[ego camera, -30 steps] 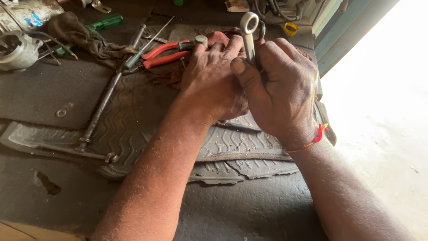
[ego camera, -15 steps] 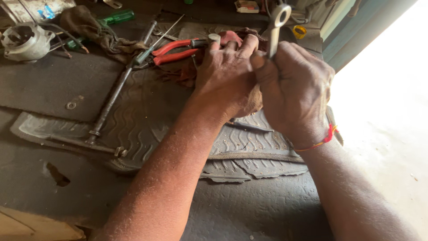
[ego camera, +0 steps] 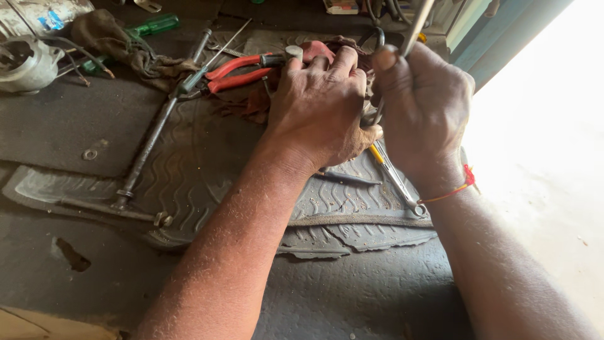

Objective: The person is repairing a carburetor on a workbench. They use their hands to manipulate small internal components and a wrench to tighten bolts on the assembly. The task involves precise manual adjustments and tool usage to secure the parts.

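My right hand (ego camera: pixel 423 107) is closed round the shaft of a steel spanner (ego camera: pixel 415 28) that stands nearly upright and runs out of the top of the view. My left hand (ego camera: pixel 321 107) lies palm down beside it, pressing on something hidden under the fingers, near a reddish rag (ego camera: pixel 318 50). Both hands rest over a piece of cut tyre tread (ego camera: pixel 207 170) on the dark floor. A red thread (ego camera: pixel 452 189) circles my right wrist. Under my hands lie a second spanner (ego camera: pixel 397 182) and a thin dark tool (ego camera: pixel 346 179).
Red-handled pliers (ego camera: pixel 236 72) lie just beyond my left hand. A long T-handle wrench (ego camera: pixel 151 145) stretches across the tread at left. Further left are a green-handled screwdriver (ego camera: pixel 154 26), a dirty cloth (ego camera: pixel 110 38), a grey metal engine part (ego camera: pixel 28 63) and a washer (ego camera: pixel 90 153).
The spanner in my right hand has swung up and to the right, its ring end leaving the top of the view. My left hand stays pressed down in place.
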